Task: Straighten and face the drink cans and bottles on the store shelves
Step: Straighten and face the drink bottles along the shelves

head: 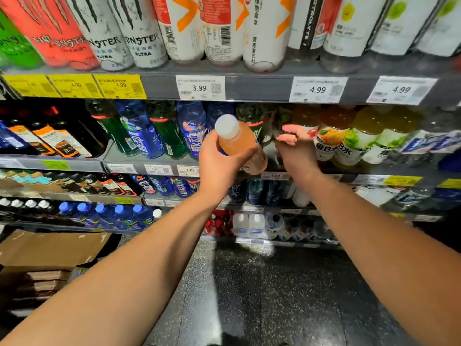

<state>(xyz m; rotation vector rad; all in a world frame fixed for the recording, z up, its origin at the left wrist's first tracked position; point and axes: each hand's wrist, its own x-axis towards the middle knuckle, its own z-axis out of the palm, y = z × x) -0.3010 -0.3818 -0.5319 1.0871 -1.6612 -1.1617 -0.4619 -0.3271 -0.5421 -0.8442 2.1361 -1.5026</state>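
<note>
The left hand [219, 163] is gripping an orange bottle [239, 143], full and smooth, at mid-body; at its three o'clock the right hand [294, 146] is hanging loosely curled, empty.

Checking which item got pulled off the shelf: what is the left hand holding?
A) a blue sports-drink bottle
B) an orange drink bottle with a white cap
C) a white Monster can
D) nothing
B: the left hand grips the orange bottle by its body, white cap pointing up, out in front of the shelf.
</note>
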